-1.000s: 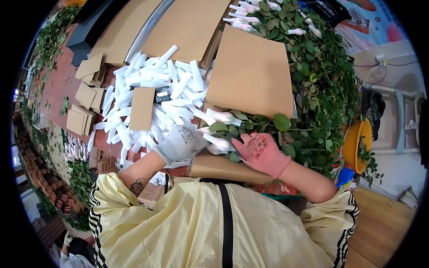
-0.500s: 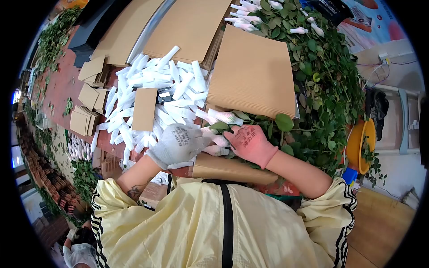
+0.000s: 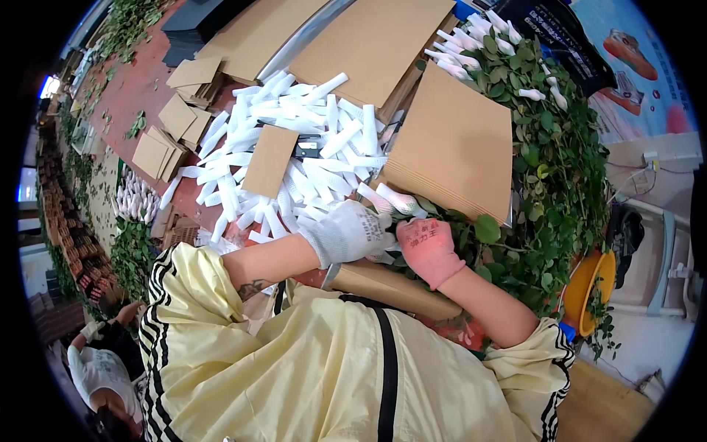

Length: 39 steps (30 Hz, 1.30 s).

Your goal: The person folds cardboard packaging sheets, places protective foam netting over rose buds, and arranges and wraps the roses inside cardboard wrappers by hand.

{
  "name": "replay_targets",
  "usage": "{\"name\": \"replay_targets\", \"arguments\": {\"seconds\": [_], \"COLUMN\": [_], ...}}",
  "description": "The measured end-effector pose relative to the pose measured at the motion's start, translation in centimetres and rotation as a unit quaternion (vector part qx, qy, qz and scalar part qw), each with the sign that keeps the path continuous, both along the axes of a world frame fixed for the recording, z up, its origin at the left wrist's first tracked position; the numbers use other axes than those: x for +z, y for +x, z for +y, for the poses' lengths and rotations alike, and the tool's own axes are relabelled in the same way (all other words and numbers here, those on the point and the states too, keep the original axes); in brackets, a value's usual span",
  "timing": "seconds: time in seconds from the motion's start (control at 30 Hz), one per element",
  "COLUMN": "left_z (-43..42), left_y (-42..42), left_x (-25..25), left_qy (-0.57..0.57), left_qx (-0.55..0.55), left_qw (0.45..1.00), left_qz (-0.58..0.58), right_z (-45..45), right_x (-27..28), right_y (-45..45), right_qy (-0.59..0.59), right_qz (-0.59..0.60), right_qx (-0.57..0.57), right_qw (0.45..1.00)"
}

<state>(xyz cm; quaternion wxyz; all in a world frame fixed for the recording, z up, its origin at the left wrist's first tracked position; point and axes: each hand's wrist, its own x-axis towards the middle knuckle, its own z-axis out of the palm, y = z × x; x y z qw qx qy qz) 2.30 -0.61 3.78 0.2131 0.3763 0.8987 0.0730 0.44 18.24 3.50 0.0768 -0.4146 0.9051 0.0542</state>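
Observation:
My left hand [image 3: 352,232], in a pale grey glove, has its fingers curled over sleeved rose heads and covers most of them. Beside it, almost touching, my right hand [image 3: 428,252] in a pink-red glove is closed around a rose just behind the head; the stem itself is hidden by the fingers. Just beyond both hands lie rose buds [image 3: 398,199] in white foam net sleeves, with green leaves running off to the right. Under my wrists is a brown cardboard piece [image 3: 390,286].
Loose white foam sleeves [image 3: 294,180] are heaped ahead to the left, with a small cardboard piece [image 3: 270,162] on top. A cardboard stack [image 3: 453,147] stands ahead. Leafy rose stems [image 3: 545,191] fill the right; a yellow basin [image 3: 589,295] is beyond. Another person [image 3: 103,368] is at lower left.
My left hand has moved right and forward over the sleeved buds, closer to my right hand, hiding buds seen before. The whole view has shifted and tilted.

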Motion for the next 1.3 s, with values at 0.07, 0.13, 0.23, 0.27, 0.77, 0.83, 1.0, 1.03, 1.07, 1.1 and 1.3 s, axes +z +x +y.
{"name": "replay_targets", "arguments": {"seconds": [0.07, 0.13, 0.23, 0.27, 0.77, 0.83, 1.0, 1.03, 1.07, 1.1, 1.3], "left_z": [-0.3, -0.1, -0.3, -0.3, -0.9, -0.9, -1.3, -1.3, -1.3, -1.3, -0.4], "left_y": [0.8, 1.2, 1.2, 1.2, 0.1, -0.5, -0.9, -0.8, -0.8, -0.7, -0.9], "left_x": [-0.9, -1.5, -1.2, -0.9, 1.0, 0.6, -1.0, -1.2, -1.2, -1.0, -1.3], "left_qy": [0.063, 0.080, 0.084, 0.073, 0.064, 0.133, 0.174, 0.174, 0.183, 0.192, 0.163], "left_qx": [0.029, 0.038, 0.043, 0.035, 0.035, 0.039, 0.021, 0.025, 0.051, 0.075, 0.123], "left_qw": [0.997, 0.994, 0.994, 0.996, 0.991, 0.981, 0.981, 0.981, 0.980, 0.978, 0.978], "left_qz": [0.040, 0.058, 0.059, 0.039, 0.109, 0.136, 0.087, 0.083, 0.059, 0.033, 0.029], "right_z": [-0.1, 0.6, 1.4, 1.6, 2.2, 2.3, 1.8, 2.1, 2.1, 1.7, 2.2], "right_x": [1.3, 1.4, 2.3, 2.6, 3.9, 5.2, 4.7, 4.5, 4.3, 4.4, 2.2], "right_y": [-0.1, -0.3, -0.2, 0.0, 1.1, 1.7, 1.4, 1.6, 1.7, 1.8, 1.8], "right_qy": [0.001, -0.015, -0.032, -0.032, 0.001, -0.032, -0.084, -0.039, 0.005, 0.024, 0.007], "right_qz": [-0.006, 0.036, 0.077, 0.073, -0.011, -0.015, -0.015, -0.091, -0.164, -0.170, -0.161], "right_qx": [0.033, 0.042, 0.055, 0.054, 0.018, 0.026, 0.018, 0.042, 0.069, 0.049, 0.004], "right_qw": [0.999, 0.998, 0.995, 0.995, 1.000, 0.999, 0.996, 0.994, 0.984, 0.984, 0.987]}}
